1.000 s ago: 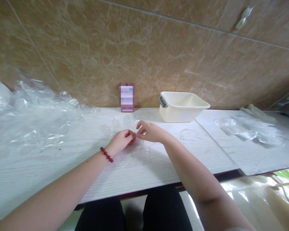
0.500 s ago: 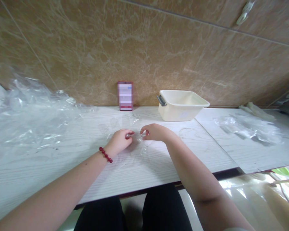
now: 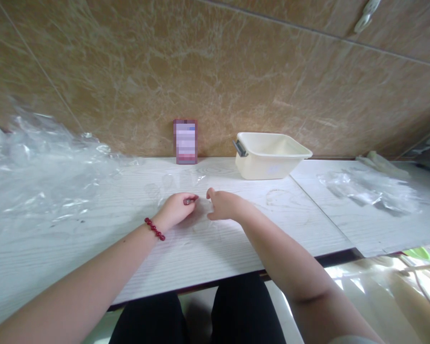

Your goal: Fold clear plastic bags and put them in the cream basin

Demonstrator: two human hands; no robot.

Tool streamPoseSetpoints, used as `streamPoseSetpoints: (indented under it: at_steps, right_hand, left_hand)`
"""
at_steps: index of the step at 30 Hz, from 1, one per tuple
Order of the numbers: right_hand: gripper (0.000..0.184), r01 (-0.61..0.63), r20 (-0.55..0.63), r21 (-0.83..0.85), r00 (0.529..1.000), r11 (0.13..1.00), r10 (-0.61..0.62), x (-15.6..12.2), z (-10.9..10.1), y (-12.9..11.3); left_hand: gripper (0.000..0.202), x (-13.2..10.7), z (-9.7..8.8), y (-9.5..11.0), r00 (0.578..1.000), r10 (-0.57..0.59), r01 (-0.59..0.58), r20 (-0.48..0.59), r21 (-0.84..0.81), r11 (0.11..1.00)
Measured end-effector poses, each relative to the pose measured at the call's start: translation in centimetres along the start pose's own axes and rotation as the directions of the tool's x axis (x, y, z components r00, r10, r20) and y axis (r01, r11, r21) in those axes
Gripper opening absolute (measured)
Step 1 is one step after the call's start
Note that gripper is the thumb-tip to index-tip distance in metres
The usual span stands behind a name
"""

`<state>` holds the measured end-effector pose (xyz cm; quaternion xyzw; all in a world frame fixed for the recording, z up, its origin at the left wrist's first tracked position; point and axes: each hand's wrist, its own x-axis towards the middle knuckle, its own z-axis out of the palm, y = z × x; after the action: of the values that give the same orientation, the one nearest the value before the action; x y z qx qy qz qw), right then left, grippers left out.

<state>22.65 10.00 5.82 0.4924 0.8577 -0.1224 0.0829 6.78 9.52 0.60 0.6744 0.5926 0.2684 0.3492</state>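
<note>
My left hand [image 3: 175, 209], with a red bead bracelet [image 3: 154, 228] on its wrist, rests on the white wood-grain table [image 3: 215, 258] with its fingers curled. It appears to pinch a thin transparent plastic film [image 3: 197, 217] lying flat between my hands. The film is hard to see against the table, and its exact edges are unclear. My right hand [image 3: 224, 205] sits just to the right, its thumb and fingers spread apart at the film's edge. A small gap separates the two hands.
A large crumpled heap of transparent plastic [image 3: 46, 162] lies at the left. A cream plastic tub [image 3: 268, 167] and a pixelated upright card [image 3: 185, 142] stand against the brown marble-patterned wall [image 3: 215, 71]. Another transparent plastic piece [image 3: 365, 191] lies on the right.
My fingertips touched one another a second ago and have drawn slightly apart. My right hand's thumb and fingers have spread, and the view has shifted slightly.
</note>
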Motion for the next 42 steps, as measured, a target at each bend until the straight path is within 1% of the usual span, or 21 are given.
streamPoseSetpoints:
  at_steps: [2, 5, 7, 9, 12, 14, 17, 19, 21, 24, 28, 30, 33, 39, 41, 42]
  right_hand:
    - [0.048, -0.07, -0.06, -0.041, 0.996, 0.997, 0.068, 0.1, 0.7, -0.9]
    - [0.048, -0.183, -0.135, -0.051, 0.975, 0.982, 0.174, 0.8, 1.7, -1.7]
    - [0.049, -0.228, -0.144, -0.05, 0.965, 0.972, 0.219, 1.2, 2.0, -1.9]
    - [0.047, -0.25, -0.134, -0.045, 0.961, 0.967, 0.242, 1.4, 1.8, -1.9]
    - [0.04, -0.244, -0.113, -0.04, 0.965, 0.969, 0.239, 1.1, 1.2, -1.6]
    - [0.035, -0.217, -0.084, -0.039, 0.973, 0.975, 0.214, 0.6, 0.6, -1.2]
    - [0.031, -0.111, -0.011, -0.042, 0.994, 0.993, 0.111, -0.3, -0.4, -0.4]
    - [0.032, -0.054, 0.006, -0.023, 0.999, 0.998, 0.054, -0.6, -0.9, 0.3]
    - [0.03, -0.049, -0.033, 0.008, 0.998, 0.999, 0.049, -0.6, -1.2, 1.1]
    - [0.028, -0.029, -0.101, 0.026, 0.994, 0.999, 0.031, -0.2, -1.1, 2.1]
    - [0.034, 0.041, -0.102, -0.007, 0.994, 0.999, -0.042, 0.5, -0.4, 2.4]
    - [0.037, 0.038, -0.081, -0.021, 0.996, 0.999, -0.039, 0.6, -0.3, 2.1]
    - [0.042, 0.024, -0.017, -0.038, 1.0, 0.999, -0.024, 0.6, -0.4, 1.5]
    - [0.051, -0.045, 0.047, -0.029, 0.998, 0.999, 0.047, 0.6, -0.8, 1.2]
    - [0.053, -0.065, 0.055, -0.036, 0.996, 0.997, 0.067, 0.5, -0.9, 1.3]
    - [0.054, -0.073, 0.053, -0.041, 0.996, 0.997, 0.075, 0.5, -1.0, 1.4]
  left_hand:
    - [0.036, 0.0, 0.1, -0.2, 0.999, -0.036, 0.037, 0.017, -0.1, 0.994]
    - [0.037, 0.0, 0.3, -0.2, 0.998, -0.063, 0.067, 0.027, -0.221, 0.973]
    - [0.037, -0.1, 0.4, -0.1, 0.997, -0.072, 0.076, 0.025, -0.248, 0.966]
    - [0.036, -0.1, 0.4, 0.0, 0.997, -0.07, 0.072, 0.019, -0.241, 0.968]
    - [0.037, -0.2, 0.3, 0.1, 0.998, -0.062, 0.062, 0.004, -0.172, 0.983]
    - [0.037, -0.3, 0.1, 0.3, 0.998, -0.056, 0.054, -0.015, -0.099, 0.994]
    - [0.037, -0.4, -0.1, 0.6, 0.999, -0.026, 0.026, -0.042, 0.005, 1.0]
    - [0.037, -0.4, -0.2, 0.7, 0.999, -0.002, 0.004, -0.04, 0.05, 0.999]
    - [0.038, -0.4, -0.2, 0.7, 0.999, 0.019, -0.016, -0.035, 0.082, 0.996]
    - [0.036, -0.3, -0.1, 0.7, 0.999, 0.026, -0.023, -0.028, 0.119, 0.993]
    - [0.036, -0.3, -0.2, 0.8, 1.0, 0.006, -0.005, -0.008, 0.133, 0.991]
    - [0.037, -0.4, -0.2, 0.8, 1.0, 0.012, -0.01, -0.015, 0.16, 0.987]
    - [0.037, -0.4, -0.2, 0.8, 0.999, 0.036, -0.03, -0.029, 0.209, 0.977]
    - [0.039, -0.4, -0.4, 0.7, 0.998, 0.057, -0.05, -0.022, 0.25, 0.967]
    - [0.039, -0.3, -0.4, 0.4, 0.996, 0.087, -0.076, -0.025, 0.282, 0.956]
    - [0.038, -0.3, -0.5, 0.2, 0.992, 0.124, -0.11, -0.026, 0.304, 0.946]
